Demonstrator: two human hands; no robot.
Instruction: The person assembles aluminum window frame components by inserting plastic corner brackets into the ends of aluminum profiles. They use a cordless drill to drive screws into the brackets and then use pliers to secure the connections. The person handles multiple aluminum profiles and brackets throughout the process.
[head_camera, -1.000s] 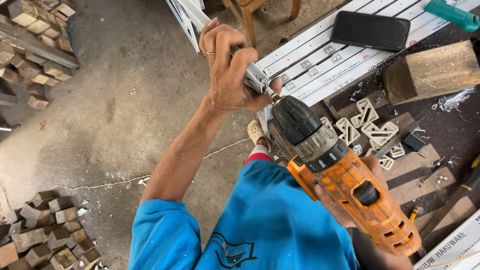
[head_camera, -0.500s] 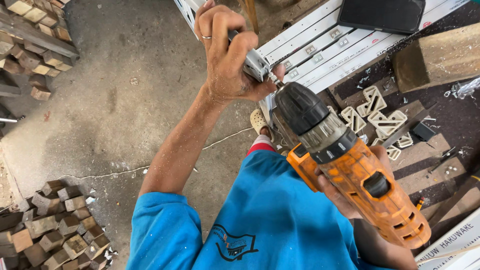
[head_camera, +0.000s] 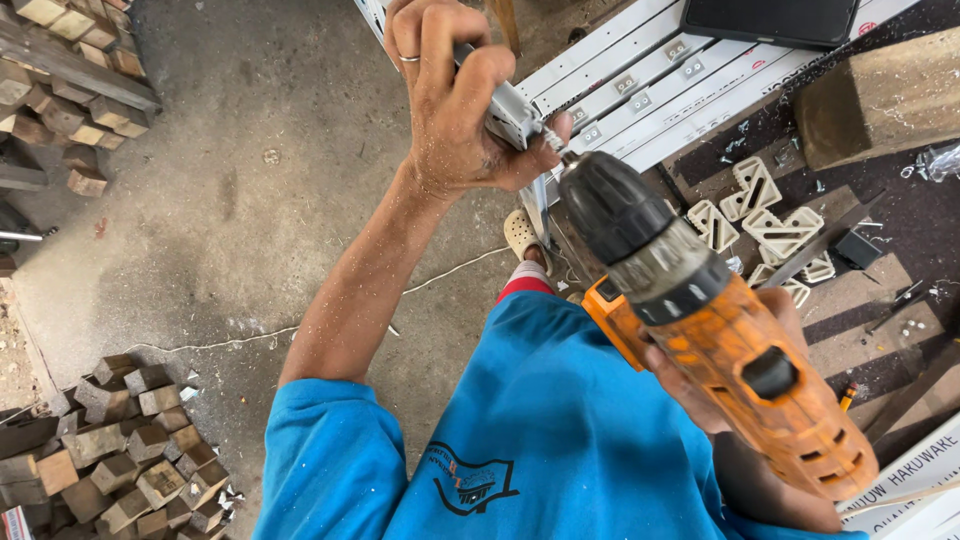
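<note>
Orange and dusty, the drill (head_camera: 730, 340) sits gripped in the right hand (head_camera: 720, 400), its black chuck pressed to a grey metal bracket (head_camera: 512, 112) that the left hand (head_camera: 450, 100) clamps in a closed fist. Just beyond, white slotted rails (head_camera: 640, 80) lie along the workbench (head_camera: 900, 240) edge, with white plastic brackets (head_camera: 760, 215) and a wood block (head_camera: 880, 100) nearby. Concrete floor (head_camera: 250, 180) below holds stacked wood offcuts (head_camera: 130, 450).

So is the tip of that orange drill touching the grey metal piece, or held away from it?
Touching: the orange cordless drill's bit tip meets the small grey metal piece that the left hand grips.
</note>
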